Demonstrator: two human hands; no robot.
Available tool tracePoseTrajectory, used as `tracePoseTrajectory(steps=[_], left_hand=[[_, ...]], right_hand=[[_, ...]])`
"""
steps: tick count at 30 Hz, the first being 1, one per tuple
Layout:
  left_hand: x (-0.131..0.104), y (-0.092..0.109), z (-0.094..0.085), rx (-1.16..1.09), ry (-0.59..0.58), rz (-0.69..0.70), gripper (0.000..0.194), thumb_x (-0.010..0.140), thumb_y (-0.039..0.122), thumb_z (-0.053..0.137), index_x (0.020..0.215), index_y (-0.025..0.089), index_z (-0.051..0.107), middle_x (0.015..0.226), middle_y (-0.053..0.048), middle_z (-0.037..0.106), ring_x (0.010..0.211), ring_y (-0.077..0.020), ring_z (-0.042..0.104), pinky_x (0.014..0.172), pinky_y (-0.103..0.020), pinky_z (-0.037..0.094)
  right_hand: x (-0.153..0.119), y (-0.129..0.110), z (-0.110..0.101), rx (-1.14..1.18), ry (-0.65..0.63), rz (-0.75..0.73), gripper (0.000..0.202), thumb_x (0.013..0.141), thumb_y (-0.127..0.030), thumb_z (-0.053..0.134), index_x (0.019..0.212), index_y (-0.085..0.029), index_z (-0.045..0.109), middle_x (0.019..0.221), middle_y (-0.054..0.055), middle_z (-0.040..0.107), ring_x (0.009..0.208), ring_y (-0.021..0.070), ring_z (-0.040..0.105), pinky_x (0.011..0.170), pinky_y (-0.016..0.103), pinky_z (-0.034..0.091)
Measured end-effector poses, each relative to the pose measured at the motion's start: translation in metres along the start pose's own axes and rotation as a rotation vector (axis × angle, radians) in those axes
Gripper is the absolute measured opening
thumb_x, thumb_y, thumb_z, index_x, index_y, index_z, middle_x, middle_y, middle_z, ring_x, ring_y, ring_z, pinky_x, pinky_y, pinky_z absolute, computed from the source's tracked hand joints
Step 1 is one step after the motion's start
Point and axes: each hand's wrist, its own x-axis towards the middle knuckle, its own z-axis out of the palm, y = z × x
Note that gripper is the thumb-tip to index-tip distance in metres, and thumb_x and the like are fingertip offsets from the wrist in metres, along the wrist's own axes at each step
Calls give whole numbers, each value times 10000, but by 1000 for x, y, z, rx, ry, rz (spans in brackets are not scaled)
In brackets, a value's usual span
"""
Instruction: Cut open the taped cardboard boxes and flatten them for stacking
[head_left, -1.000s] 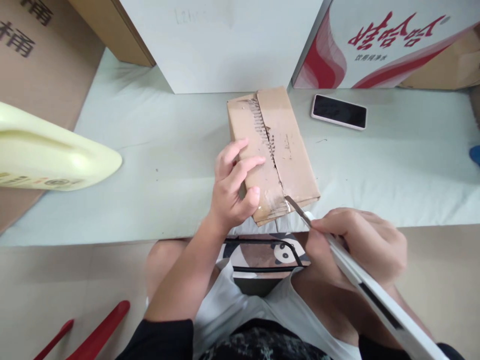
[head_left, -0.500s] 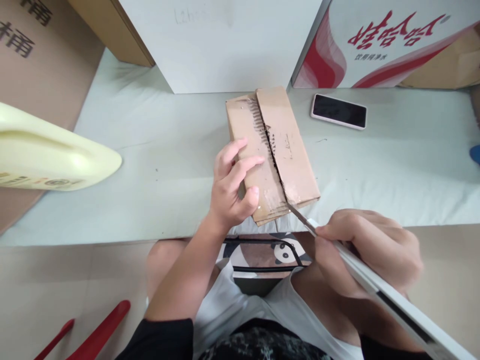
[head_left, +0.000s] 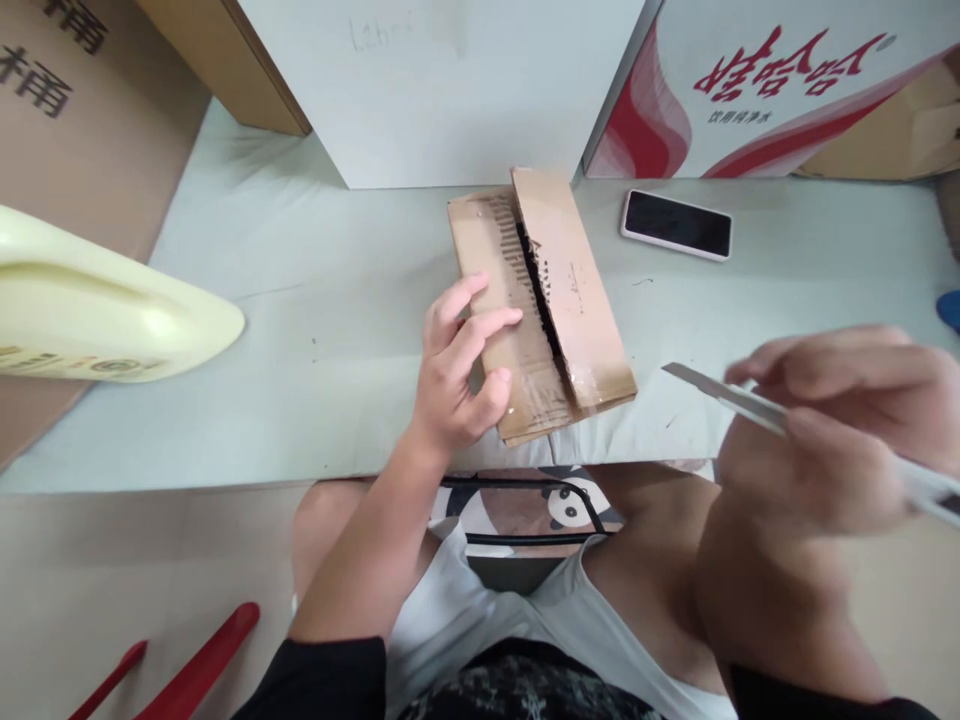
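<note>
A small cardboard box (head_left: pixel 592 330) lies slightly turned on the cloth-covered surface, with a dark gap along the seam between its two top flaps. The right flap is a little raised. Torn tape and ragged bits line the seam. My left hand (head_left: pixel 461 365) rests at the box's left side, fingers apart, index, middle finger and thumb tips touching the left flap. To the right, away from the box, my right hand (head_left: pixel 840 430), blurred by motion, is closed around a white utility knife (head_left: pixel 930 487), its blade out and pointing left toward the box.
A phone (head_left: pixel 677 225) lies at the back right of the pale cloth (head_left: pixel 360 300). Behind stand a white box (head_left: pixel 450 100) and a red-and-white carton (head_left: pixel 750 110). At left are a yellow bottle (head_left: pixel 112 300) and a large brown carton (head_left: pixel 112 150). Red objects (head_left: pixel 202 660) lie lower left.
The knife blade has left the seam's near end; my right hand has moved right and up with it. The gap between the flaps is wider. My left hand has shifted very slightly left.
</note>
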Motion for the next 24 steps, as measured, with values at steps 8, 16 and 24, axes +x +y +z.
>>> tracePoseTrajectory(steps=[8, 16, 24], left_hand=[[2, -33, -30, -85, -32, -141, 513, 996, 726, 461, 1348, 384, 610, 1612, -68, 482, 1546, -353, 449, 1249, -593, 457], [-2, -37, -45, -110, 23, -274, 506, 975, 746, 509, 1302, 380, 632, 1591, -66, 524, 1497, -352, 503, 1124, -543, 559], [-7, -34, -48, -107, 33, -424, 492, 965, 701, 592, 1299, 341, 626, 1619, -99, 514, 1459, -347, 554, 1027, -508, 610]], right_hand=[[55, 51, 32, -64, -65, 290, 273, 855, -333, 557, 1082, -220, 657, 963, 114, 715, 854, 287, 647, 741, 404, 489], [48, 47, 50, -272, 68, 196, 434, 880, -340, 570, 1229, -134, 727, 1175, 257, 675, 1142, 418, 619, 966, 582, 487], [44, 8, 57, 313, -194, 38, 303, 892, -462, 578, 998, -204, 696, 992, 102, 763, 907, 266, 704, 812, 433, 561]])
